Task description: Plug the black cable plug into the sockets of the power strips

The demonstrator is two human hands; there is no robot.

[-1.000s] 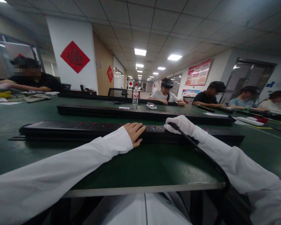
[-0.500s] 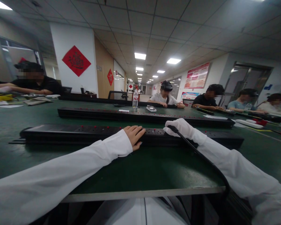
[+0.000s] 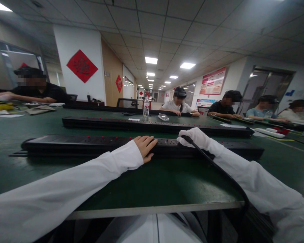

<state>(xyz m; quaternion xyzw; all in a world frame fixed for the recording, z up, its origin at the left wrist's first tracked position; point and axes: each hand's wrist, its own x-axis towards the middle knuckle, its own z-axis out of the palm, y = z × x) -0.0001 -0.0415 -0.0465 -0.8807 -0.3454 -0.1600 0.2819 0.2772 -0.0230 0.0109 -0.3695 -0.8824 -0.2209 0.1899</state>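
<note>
A long black power strip (image 3: 78, 145) with sockets and red indicator dots lies across the green table. My bare left hand (image 3: 146, 148) rests over its middle, fingers stretched across the top and thumb at the near side. To the right, my white-gloved right hand (image 3: 194, 138) is closed on the plug end of a black power cord (image 3: 205, 157), pressed down at the strip's sockets. The plug's face and prongs are hidden by the glove. From there the cord runs toward me and over the table's front edge.
Behind lies a second black power strip (image 3: 111, 124), with a third long black bar (image 3: 96, 107) beyond. A water bottle (image 3: 146, 107) and a small white device (image 3: 163, 117) stand between them. Co-workers sit around the table (image 3: 152, 189). White and red items lie at right.
</note>
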